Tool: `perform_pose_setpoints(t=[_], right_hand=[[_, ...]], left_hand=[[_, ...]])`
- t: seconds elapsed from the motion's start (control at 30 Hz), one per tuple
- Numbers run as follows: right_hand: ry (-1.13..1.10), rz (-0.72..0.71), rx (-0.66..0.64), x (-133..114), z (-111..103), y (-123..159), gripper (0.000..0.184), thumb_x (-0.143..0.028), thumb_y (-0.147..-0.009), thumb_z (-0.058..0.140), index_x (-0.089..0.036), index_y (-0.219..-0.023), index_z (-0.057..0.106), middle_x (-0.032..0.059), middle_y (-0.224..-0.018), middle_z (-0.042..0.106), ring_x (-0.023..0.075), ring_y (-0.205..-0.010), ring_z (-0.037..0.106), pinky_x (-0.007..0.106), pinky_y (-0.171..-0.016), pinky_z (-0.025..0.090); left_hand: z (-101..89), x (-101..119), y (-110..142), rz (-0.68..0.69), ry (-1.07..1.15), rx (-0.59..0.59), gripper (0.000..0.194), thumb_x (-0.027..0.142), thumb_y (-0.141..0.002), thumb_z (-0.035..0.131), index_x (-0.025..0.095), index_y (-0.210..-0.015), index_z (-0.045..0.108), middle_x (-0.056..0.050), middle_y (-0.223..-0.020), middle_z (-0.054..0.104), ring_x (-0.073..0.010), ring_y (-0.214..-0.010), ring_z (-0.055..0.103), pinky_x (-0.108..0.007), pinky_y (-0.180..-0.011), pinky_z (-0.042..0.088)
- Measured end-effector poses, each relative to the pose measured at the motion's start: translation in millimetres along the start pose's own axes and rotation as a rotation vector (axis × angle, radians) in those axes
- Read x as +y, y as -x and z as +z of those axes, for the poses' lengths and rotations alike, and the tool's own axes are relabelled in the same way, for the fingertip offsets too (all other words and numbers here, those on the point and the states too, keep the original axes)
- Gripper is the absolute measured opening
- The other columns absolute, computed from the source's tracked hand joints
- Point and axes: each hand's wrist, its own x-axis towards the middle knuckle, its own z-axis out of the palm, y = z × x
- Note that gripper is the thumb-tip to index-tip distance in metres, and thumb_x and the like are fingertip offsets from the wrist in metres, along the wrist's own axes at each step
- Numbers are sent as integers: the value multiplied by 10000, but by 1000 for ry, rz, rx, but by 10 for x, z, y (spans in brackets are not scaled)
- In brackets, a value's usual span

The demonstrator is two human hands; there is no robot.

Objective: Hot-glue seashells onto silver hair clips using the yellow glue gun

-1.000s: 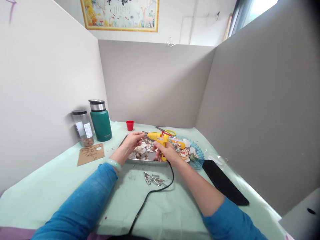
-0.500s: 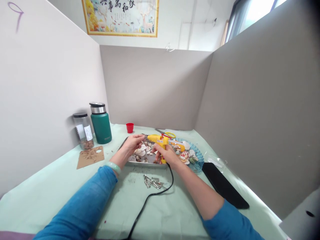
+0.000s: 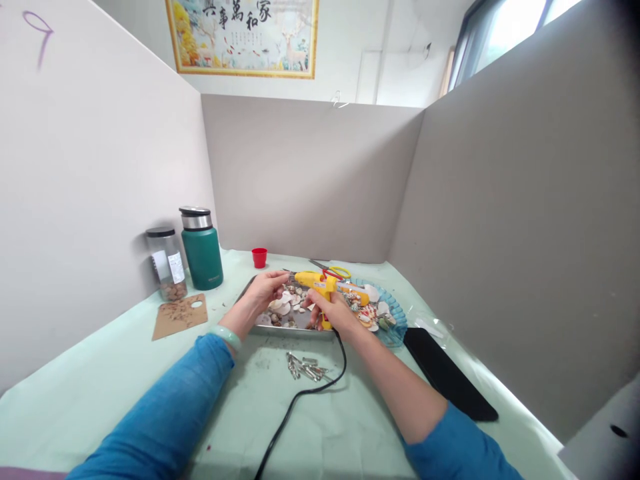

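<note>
On the pale green covered tabletop (image 3: pixel 125 387), at far left, a clear jar with a black lid (image 3: pixel 167 263) stands behind a brown card with a round hole (image 3: pixel 180 317). A green metal bottle (image 3: pixel 203 257) stands just beside the jar, and a small red cup (image 3: pixel 259 258) is farther back. The left hand (image 3: pixel 263 293) is over the left side of a shallow metal tray (image 3: pixel 295 331) of shells, thumb and fingertips drawn together near the nozzle of a yellow glue gun (image 3: pixel 311 280); whether they pinch anything is too small to tell. Small silvery metal pieces (image 3: pixel 305 367) lie in front of the tray, beside a black cord (image 3: pixel 290 410). The right hand (image 3: pixel 333 310) grips the glue gun above the tray, nozzle pointing left. Red-and-yellow-handled scissors (image 3: pixel 340 272) lie behind; rightward are a scalloped blue plate (image 3: pixel 397 313) of shells and a long black flat object (image 3: pixel 447 373).
</note>
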Motion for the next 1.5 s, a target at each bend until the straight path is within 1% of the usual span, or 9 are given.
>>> perform_pose_setpoints(t=[0.23, 0.33, 0.53, 0.7, 0.83, 0.93, 1.0, 1.17, 1.5], right_hand=[[1, 38, -1, -26, 0, 16, 371, -524, -788, 604, -155, -821, 611, 49, -757, 672, 81, -416, 529, 200, -330, 414], [13, 15, 5, 12, -9, -1, 369, -525, -793, 602, -158, -820, 618, 47, -758, 673, 83, -428, 533, 207, -365, 435], [33, -20, 1, 54, -11, -18, 364, -531, -795, 608, -168, -794, 628, 49, -784, 683, 84, -469, 550, 208, -427, 457], [31, -21, 20, 53, -11, -21, 383, -544, -789, 607, -163, -801, 630, 55, -760, 683, 92, -465, 548, 210, -425, 455], [49, -11, 10, 71, -16, -32, 395, -554, -786, 603, -159, -800, 628, 57, -758, 687, 89, -457, 544, 205, -423, 449], [27, -16, 38, 67, -12, -32, 392, -551, -780, 607, -160, -790, 632, 55, -763, 688, 91, -453, 546, 210, -419, 447], [18, -13, 49, 55, -8, -26, 390, -548, -780, 604, -159, -770, 634, 50, -723, 682, 92, -439, 537, 216, -419, 445], [67, 13, 23, 30, -15, -6, 407, -554, -793, 589, -155, -736, 650, 13, -497, 597, 98, -391, 500, 222, -427, 428], [44, 15, 30, -11, 0, 13, 402, -551, -776, 615, -154, -722, 643, 19, -530, 612, 98, -402, 509, 225, -429, 426]], left_hand=[[-2, -3, -2, 12, 12, -11, 307, 217, -587, 819, 62, -817, 689, 1, -576, 556, -14, -378, 368, -169, -370, 255], [0, -4, 2, 12, 10, -11, 321, 229, -573, 824, 60, -812, 690, 2, -571, 555, -14, -373, 357, -174, -366, 251], [17, 12, 20, 14, 5, 2, 287, 215, -576, 819, 52, -778, 697, 39, -471, 472, -22, -358, 346, -183, -367, 220], [46, 45, 48, -14, 17, -6, 292, 162, -565, 812, 43, -809, 704, 8, -521, 542, -21, -366, 360, -186, -372, 226], [47, 57, 49, -28, 57, 7, 290, 125, -556, 802, 39, -813, 701, 3, -523, 553, -18, -368, 359, -178, -371, 228], [33, 49, 35, -38, 75, 3, 294, 110, -556, 793, 38, -826, 701, 6, -517, 549, -20, -375, 369, -171, -372, 234], [19, 38, 24, -39, 79, -6, 291, 104, -558, 789, 39, -827, 700, 13, -505, 536, -21, -375, 366, -168, -372, 233], [-3, 21, 12, -33, 88, -21, 297, 109, -566, 788, 38, -840, 697, 25, -494, 512, -22, -373, 364, -166, -370, 229], [-14, 13, 2, -43, 87, -27, 262, 107, -581, 780, 53, -824, 698, 19, -510, 523, -26, -380, 385, -161, -371, 242]])
